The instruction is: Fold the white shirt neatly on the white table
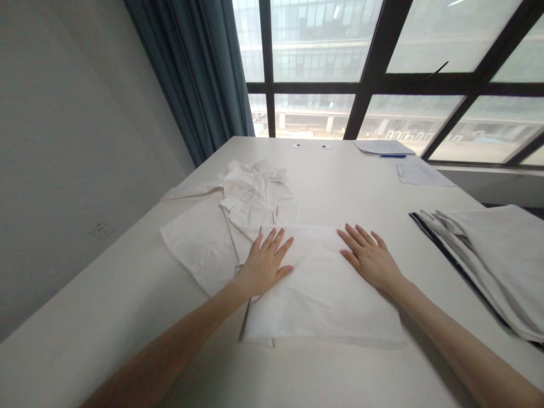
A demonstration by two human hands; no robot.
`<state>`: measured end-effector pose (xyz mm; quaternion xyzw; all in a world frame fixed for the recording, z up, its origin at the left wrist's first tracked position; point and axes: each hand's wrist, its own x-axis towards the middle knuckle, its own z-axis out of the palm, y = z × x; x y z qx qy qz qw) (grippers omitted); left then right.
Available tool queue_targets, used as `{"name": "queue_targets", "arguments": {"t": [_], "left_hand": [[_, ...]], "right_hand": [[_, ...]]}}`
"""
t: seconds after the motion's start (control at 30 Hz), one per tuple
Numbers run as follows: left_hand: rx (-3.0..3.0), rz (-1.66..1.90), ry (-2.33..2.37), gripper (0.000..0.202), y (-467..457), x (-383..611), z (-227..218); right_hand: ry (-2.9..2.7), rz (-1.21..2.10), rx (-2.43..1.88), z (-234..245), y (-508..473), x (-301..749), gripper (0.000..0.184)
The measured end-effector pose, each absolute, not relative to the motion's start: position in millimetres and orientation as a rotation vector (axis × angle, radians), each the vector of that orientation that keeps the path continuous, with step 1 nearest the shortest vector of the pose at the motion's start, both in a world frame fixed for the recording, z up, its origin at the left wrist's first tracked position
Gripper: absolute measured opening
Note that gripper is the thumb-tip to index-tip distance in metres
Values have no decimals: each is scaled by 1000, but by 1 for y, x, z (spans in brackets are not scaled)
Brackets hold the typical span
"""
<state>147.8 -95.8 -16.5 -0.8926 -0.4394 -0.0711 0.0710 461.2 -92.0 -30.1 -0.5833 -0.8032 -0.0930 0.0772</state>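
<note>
"Where is the folded white cloth?"

"It lies flat on the white table, right in front of the person. It looks like a soft square with a few small wrinkles."

"What is the left hand doing?"

"It is pressed down on the cloth's left side, up near the far edge. The fingers are straight and spread wide, and the thumb points to the right."

"And the right hand?"

"It lies on the far right corner. Its fingers are stretched out and a little apart, with the palm facing down."

"What is that messy heap?"

"A rumpled white garment. It is past the left hand, all bunched up. One long, thin part sticks out to the left, like a sleeve. A smoother flap lies nearer, but I can't tell if it's the same piece."

"What's on the right side?"

"A pile of folded white fabric, with something black under it. Farther back are some papers and a blue pen."

"And behind the table?"

"A big window with dark bars, and a blue curtain beside it."
</note>
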Motion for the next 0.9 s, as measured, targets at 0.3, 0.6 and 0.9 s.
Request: {"name": "queue_targets", "arguments": {"t": [0.3, 0.6, 0.9], "left_hand": [[-2701, -233, -1313, 57, -112, 167, -15], [-2909, -162, -1210, 71, -147, 165, -7], [-2942, -172, -1207, 73, -148, 163, -9]], "right_hand": [[-2418, -101, -1629, -29, -108, 414, 49], [-2431, 37, -1551, -25, -122, 406, 51], [-2569, -9, -1459, -25, -158, 413, 53]]}}
